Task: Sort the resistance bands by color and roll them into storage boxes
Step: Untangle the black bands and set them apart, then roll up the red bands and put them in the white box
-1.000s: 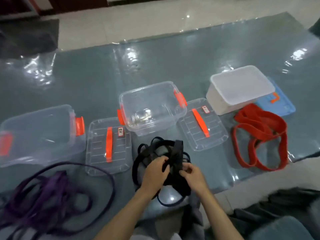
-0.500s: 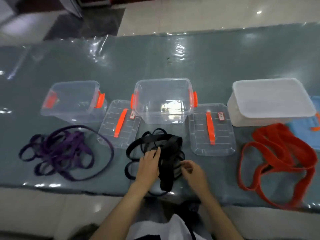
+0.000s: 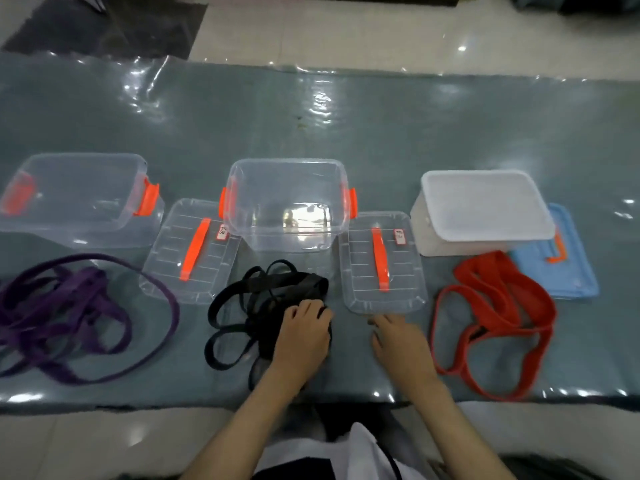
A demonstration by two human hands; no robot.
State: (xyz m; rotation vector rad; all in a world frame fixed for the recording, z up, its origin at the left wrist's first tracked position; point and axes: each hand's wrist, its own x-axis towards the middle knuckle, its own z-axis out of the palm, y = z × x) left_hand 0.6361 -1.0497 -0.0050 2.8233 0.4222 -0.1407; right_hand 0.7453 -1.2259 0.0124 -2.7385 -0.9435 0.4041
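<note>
Small white stickers on two clear lids (image 3: 192,251) (image 3: 382,261); print too blurred to read.

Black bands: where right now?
Head view, front centre: black bands lie before the middle clear box, between two lids, under the left hand.

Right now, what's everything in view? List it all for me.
purple bands: one heap, purple, table left.
black bands: one heap, black, centre front.
red bands: one heap, red, right.
clear boxes: two, clear with orange latches, left and centre, lids off.
clear lids: two, orange handles, flat right of each clear box.
white box: one, white, right rear.
blue lid: one, blue, partly under the white box.
table: grey-green, glossy cover.
left hand: on the black bands.
right hand: open, flat, beside them.
</note>
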